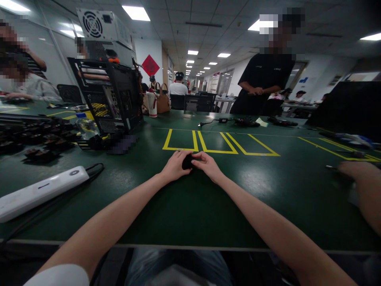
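Note:
A small black object [187, 161] is held between my two hands, low over the green table [190, 206]. Its kind is hard to make out, since my fingers cover much of it. My left hand [177, 165] curls round its left side, thumb toward me. From the right, my right hand [206, 165] pinches it with thumb and forefinger. Just beyond my hands, yellow tape outlines [180, 149] mark the table top.
At left stand an open computer case [119, 91], a plastic bottle [86, 127], black parts [38, 153] and a white power strip [44, 192]. A white cup [152, 105] is behind. Another person's hand [357, 169] reaches in at right; a person in black [264, 75] stands opposite.

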Tool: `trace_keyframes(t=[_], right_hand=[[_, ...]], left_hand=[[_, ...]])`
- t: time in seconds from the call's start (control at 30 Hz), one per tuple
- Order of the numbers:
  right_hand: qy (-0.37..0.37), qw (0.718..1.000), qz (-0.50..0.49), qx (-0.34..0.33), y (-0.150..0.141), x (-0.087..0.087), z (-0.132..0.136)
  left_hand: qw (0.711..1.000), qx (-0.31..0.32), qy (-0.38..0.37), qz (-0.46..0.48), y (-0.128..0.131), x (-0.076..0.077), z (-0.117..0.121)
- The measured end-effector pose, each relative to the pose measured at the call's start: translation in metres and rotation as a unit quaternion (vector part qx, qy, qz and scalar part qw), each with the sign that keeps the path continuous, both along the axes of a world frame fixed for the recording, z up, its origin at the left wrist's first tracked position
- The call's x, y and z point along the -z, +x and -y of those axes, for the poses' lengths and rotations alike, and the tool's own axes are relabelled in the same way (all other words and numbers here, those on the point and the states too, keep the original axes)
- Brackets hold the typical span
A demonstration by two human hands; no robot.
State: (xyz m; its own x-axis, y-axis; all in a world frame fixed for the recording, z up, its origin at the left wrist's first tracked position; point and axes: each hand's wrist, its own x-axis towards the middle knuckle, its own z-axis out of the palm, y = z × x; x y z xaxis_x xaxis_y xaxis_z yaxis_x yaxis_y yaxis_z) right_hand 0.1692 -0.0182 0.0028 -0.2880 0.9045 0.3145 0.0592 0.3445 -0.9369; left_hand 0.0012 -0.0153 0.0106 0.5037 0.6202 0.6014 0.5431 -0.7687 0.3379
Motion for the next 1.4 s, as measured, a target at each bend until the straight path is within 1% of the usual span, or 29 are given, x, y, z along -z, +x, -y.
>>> trace_keyframes(t=[0.13, 0.27, 0.37, 0.6, 0.7, 0.8, 0.9, 1.1, 1.27, 1.4], right_hand=[[-0.003, 1.0, 0.0, 0.017, 0.0003, 0.0001, -0.0012], [-0.028, 1.0, 0.01, -0.009, 0.0015, 0.0003, -0.0001], [-0.016, 1.0, -0.009, -0.022, 0.0012, 0.0014, 0.001], [0.014, 1.0, 0.0, 0.014, 0.0, 0.001, 0.0002], [-0.004, 1.0, 0.01, 0.012, 0.0015, 0.0009, -0.0006], [-0.022, 1.0, 0.014, -0.011, 0.003, 0.0016, -0.0005], [-0.01, 1.0, 0.002, -0.017, 0.0034, 0.0021, 0.0006], [0.011, 1.0, 0.012, 0.013, 0.003, -0.0026, 0.0037], [-0.032, 0.999, 0.024, -0.005, 0.003, -0.0055, 0.0047], [-0.023, 1.0, -0.007, -0.017, 0.0012, -0.0011, 0.003]], left_hand=[[1.0, 0.001, -0.002, 0.004, 0.0003, 0.0008, -0.0003], [1.0, 0.003, -0.004, 0.005, 0.0003, 0.0008, -0.0002], [1.0, 0.005, -0.004, 0.006, 0.0007, 0.0007, -0.0002], [1.0, 0.0, 0.001, 0.005, 0.0023, 0.0013, -0.0006], [1.0, 0.002, -0.001, 0.006, 0.0023, 0.0011, -0.0001], [1.0, 0.002, -0.004, 0.006, 0.0021, 0.0006, 0.0006], [1.0, 0.002, -0.007, 0.007, 0.0022, -0.0002, 0.0013], [1.0, 0.002, -0.013, 0.004, 0.0025, -0.0019, 0.0022], [1.0, -0.003, -0.019, 0.002, 0.0015, -0.0013, 0.0022], [1.0, -0.001, -0.009, 0.001, 0.0008, 0.0, 0.0012]])
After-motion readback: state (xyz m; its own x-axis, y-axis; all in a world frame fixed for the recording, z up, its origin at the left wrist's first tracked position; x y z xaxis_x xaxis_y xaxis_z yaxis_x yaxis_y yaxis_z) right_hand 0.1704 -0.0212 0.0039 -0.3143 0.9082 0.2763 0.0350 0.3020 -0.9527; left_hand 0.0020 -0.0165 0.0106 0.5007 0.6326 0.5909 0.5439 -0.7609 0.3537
